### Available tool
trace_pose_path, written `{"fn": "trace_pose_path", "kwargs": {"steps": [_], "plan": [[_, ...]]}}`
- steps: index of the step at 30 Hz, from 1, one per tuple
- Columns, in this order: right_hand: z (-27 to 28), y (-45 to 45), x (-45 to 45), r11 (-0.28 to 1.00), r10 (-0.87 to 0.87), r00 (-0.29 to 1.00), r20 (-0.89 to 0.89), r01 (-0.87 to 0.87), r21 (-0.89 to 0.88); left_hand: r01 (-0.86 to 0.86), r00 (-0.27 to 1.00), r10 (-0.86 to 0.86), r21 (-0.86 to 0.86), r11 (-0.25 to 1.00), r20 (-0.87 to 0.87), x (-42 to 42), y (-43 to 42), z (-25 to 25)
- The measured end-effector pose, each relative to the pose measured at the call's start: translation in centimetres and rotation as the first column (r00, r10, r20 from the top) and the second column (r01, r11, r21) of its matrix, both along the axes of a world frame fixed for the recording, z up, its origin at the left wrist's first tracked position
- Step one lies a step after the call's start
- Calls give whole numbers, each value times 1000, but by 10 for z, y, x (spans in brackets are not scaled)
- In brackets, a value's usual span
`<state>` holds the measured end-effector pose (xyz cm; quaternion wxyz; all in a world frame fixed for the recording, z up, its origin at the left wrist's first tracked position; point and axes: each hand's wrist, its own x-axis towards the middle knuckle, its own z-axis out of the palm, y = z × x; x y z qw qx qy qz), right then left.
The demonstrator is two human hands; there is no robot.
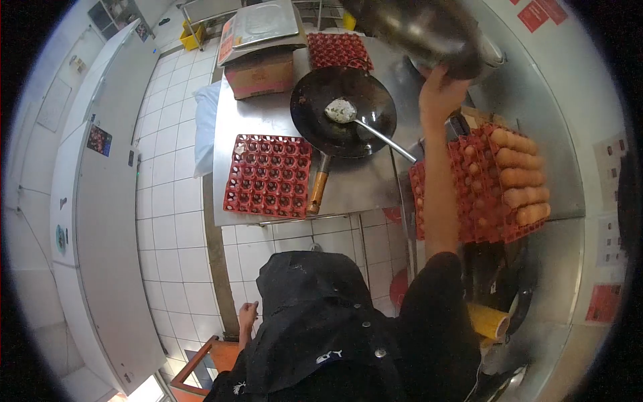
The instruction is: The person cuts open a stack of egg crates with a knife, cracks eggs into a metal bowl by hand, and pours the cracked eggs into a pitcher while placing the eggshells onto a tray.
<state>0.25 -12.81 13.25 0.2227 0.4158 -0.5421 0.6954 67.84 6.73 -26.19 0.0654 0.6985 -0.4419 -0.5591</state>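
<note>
My right hand (439, 90) is raised at the upper right, gripping the edge of a dark, rounded wok (418, 30), blurred and partly cut off at the top. Low beside my body is my left hand (247, 317), with its fingers loosely curled and nothing visible in it. A second black wok (311, 130) with a wooden handle (318, 191) sits on the steel table (261, 117). Resting in it is a ladle (375, 130) with pale food bits in its bowl.
A red egg tray (268, 175) lies left of the wok handle, another tray (338, 50) behind. Stacked trays with brown eggs (521, 175) stand right. A scale (261, 27) tops a cardboard box (261, 75). White freezers (100, 221) line the left; an orange stool (194, 365) is below.
</note>
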Motion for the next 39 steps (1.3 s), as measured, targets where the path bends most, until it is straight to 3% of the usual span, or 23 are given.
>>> {"fn": "trace_pose_path", "kwargs": {"steps": [2,3,6,7,9,10,12,13,14,15,16,18,20,22,24,27,30,32,35,39], "plan": [[24,-2,-14,986,-19,986,-165,-9,-167,32,999,-31,28,999,-27,-2,-3,-10],[41,3,10,964,133,989,-65,-144,-222,50,998,-49,39,998,-42,-5,-9,-13],[-23,3,12,967,-243,946,-216,254,25,140,988,-144,63,988,65,-19,-21,-3],[-51,1,15,919,-352,888,-296,388,71,274,962,-274,29,961,-3,6,-26,-46],[-183,-15,12,792,-380,895,-235,446,418,493,864,-498,-68,867,-82,45,-39,-123],[-206,-4,35,699,-364,918,158,157,698,610,781,-622,-146,778,-52,61,-50,-151],[-273,7,38,684,-514,785,346,131,718,791,580,-812,-291,539,73,68,-82,-163],[-273,4,39,829,-446,694,565,82,554,843,405,-890,-463,274,211,75,-93,-161],[-278,5,46,928,-328,579,746,51,369,757,648,-760,-155,634,54,87,-111,-159],[-282,7,58,984,-174,445,878,55,167,624,781,-625,30,781,9,93,-123,-151],[-254,14,65,995,-97,380,920,45,86,539,840,-543,123,833,-3,94,-139,-140],[-240,36,62,976,193,256,947,-146,-159,477,877,-480,186,859,-32,94,-173,-124],[-223,62,73,910,352,86,932,-264,-319,515,857,-501,212,830,-119,87,-217,-81],[-213,98,100,901,394,6,919,-201,-385,609,791,-600,227,760,-118,59,-255,-55],[-214,152,138,910,334,-23,942,-254,-328,706,703,-702,236,668,-114,23,-281,-47],[-258,242,209,957,272,-124,954,-69,-281,805,577,-809,242,541,-114,-33,-295,-48],[-273,334,305,959,202,-86,976,219,-179,911,390,-906,211,354,-163,-118,-289,-63],[-252,396,359,880,62,-58,996,473,-28,961,246,-951,179,213,-190,-188,-270,-59],[-234,485,423,752,-33,-123,992,651,106,994,75,-977,98,56,-200,-264,-237,-55],[-216,557,496,564,-54,30,998,826,6,995,-61,-975,63,-76,-211,-300,-166,-40]]}}
